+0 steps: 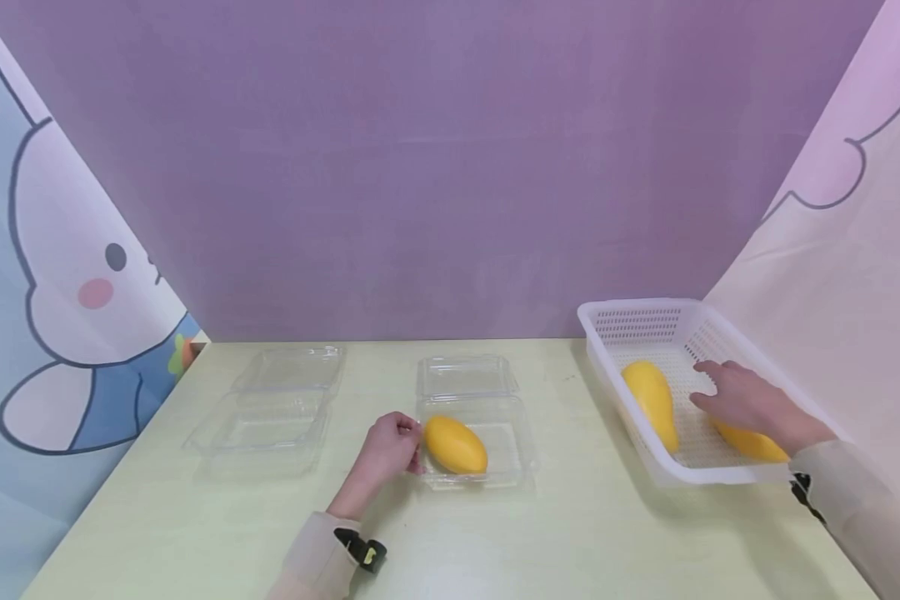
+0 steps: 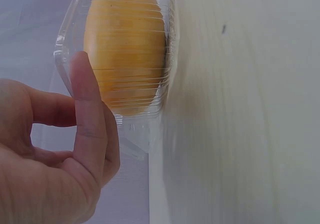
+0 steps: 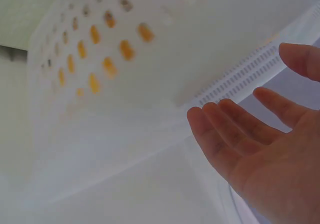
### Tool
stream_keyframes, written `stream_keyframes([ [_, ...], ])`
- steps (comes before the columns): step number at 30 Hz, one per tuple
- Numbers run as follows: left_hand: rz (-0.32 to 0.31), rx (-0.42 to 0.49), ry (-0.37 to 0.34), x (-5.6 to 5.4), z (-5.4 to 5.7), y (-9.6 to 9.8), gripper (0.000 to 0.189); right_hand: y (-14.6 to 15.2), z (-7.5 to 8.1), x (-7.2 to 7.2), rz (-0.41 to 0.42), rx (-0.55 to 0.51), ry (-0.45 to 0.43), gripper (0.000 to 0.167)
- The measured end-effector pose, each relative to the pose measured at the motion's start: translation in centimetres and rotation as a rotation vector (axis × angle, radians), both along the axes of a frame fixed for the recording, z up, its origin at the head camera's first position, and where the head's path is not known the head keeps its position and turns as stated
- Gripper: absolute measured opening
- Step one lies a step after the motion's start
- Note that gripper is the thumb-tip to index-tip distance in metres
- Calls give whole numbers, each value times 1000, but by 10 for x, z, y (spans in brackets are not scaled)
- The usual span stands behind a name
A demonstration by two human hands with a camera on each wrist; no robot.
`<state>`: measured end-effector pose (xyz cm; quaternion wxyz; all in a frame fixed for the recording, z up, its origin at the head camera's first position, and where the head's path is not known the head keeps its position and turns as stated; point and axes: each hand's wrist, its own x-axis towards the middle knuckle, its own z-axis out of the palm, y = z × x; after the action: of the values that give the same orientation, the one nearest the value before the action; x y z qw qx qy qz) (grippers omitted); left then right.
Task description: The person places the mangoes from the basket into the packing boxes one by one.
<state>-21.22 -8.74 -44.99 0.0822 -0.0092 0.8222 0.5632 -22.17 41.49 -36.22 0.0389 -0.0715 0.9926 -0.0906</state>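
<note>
A yellow mango (image 1: 456, 445) lies in the bottom half of a clear plastic clamshell box (image 1: 506, 442), whose lid (image 1: 468, 377) is folded back behind it. My left hand (image 1: 392, 446) pinches the left rim of that box; in the left wrist view, the fingers (image 2: 89, 119) are at the rim, next to the mango (image 2: 125, 44). Over the white basket (image 1: 735, 475), my right hand (image 1: 746, 402) hovers with fingers spread and nothing in it. Inside the basket, one mango (image 1: 651, 404) leans by the left wall. Another mango (image 1: 752, 442) is partly hidden under my right hand.
A second clear clamshell box (image 1: 262, 429) stands with its lid back on the left of the pale table (image 1: 450, 550). A purple panel (image 1: 450, 183) rises behind the table, and printed cloths (image 1: 82, 250) hang at the sides.
</note>
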Motion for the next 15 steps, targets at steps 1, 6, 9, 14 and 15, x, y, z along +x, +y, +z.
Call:
stream_keyframes([
  [1,0,1,-2,0,0,0,18,3,-1,0,2,-5,-4,62],
  [6,-4,7,3,0,0,0,20,13,-7,1,-13,-29,-40,66],
  [9,-5,1,10,0,0,0,21,19,-10,1,-34,-26,-60,67],
  [14,-2,-3,5,0,-1,0,21,26,-14,2,-60,-27,-110,68],
  [15,-3,-3,5,0,-1,0,20,27,-15,2,-63,-27,-120,68],
])
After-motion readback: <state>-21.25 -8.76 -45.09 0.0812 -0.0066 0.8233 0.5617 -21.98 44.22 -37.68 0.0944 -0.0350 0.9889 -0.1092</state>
